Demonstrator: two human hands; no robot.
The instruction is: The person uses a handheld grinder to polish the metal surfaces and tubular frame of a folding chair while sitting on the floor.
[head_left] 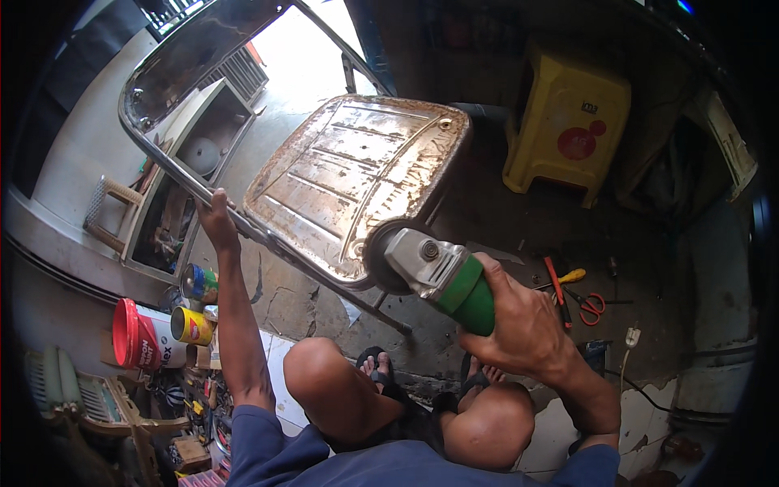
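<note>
While the metal chair (324,174) with its shiny tubular frame (166,163) sits before you, its ribbed, rust-mottled seat panel (365,150) looks to be at a grinding step. Your right hand (523,325) wraps the green-and-silver grinder (458,288); your left hand (217,221) curls closed around the frame. The round, dark disc (376,261) overlaps the panel's near corner, where steady, light pressure seems called for next.

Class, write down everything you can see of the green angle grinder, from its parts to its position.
The angle grinder has a green, plastic-looking body and a silvery, metal-looking head. A dark round disc sits at its front, at the near corner of the rusty metal seat; whether they touch is unclear. The right hand grips the body's rear, so the tool points forward and left. Whether the disc spins cannot be told.
</note>
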